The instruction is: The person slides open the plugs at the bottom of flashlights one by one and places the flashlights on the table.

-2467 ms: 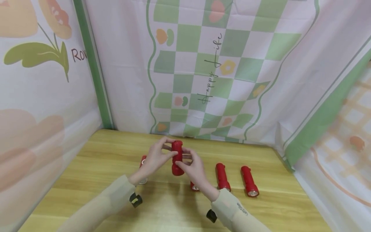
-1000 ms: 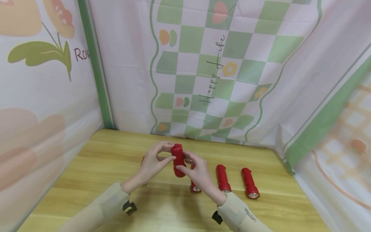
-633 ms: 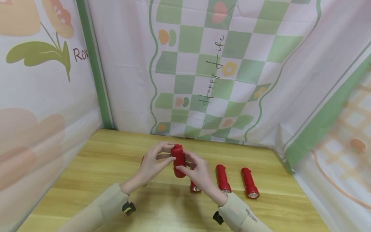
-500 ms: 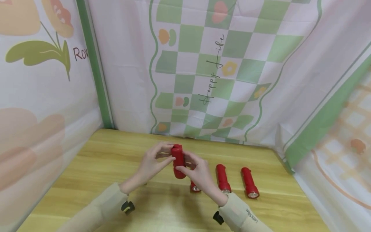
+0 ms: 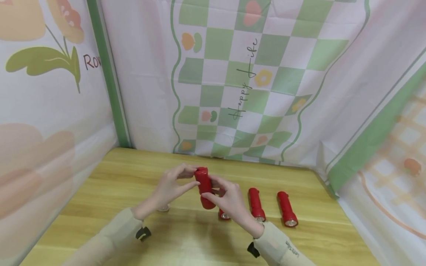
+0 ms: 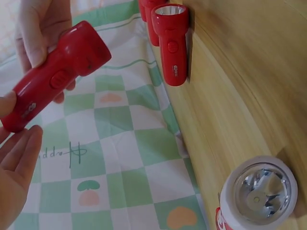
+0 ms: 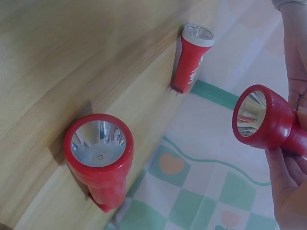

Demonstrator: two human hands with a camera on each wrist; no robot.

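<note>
A red flashlight (image 5: 203,181) is held up over the table between both hands, lens end lower and toward me in the head view. My left hand (image 5: 171,186) pinches its tail end between thumb and fingers. My right hand (image 5: 229,197) grips it nearer the head, thumb on the near side. In the left wrist view the flashlight (image 6: 55,79) shows its switch and a small white logo. Its clear lens and silver reflector face out in the right wrist view, on the flashlight's head (image 7: 268,120). The lens looks unlit.
On the wooden table (image 5: 193,240), two red flashlights, one (image 5: 255,205) and another (image 5: 287,209), lie to the right. A third (image 5: 224,214) is partly behind my right hand. A white-rimmed red flashlight (image 6: 261,194) lies left, mostly behind my left hand. Printed curtains (image 5: 146,92) enclose the table.
Both hands have come slightly lower with the flashlight, and its lens end has tipped a little to the right. My left hand has shifted left. The flashlights on the table stay put.
</note>
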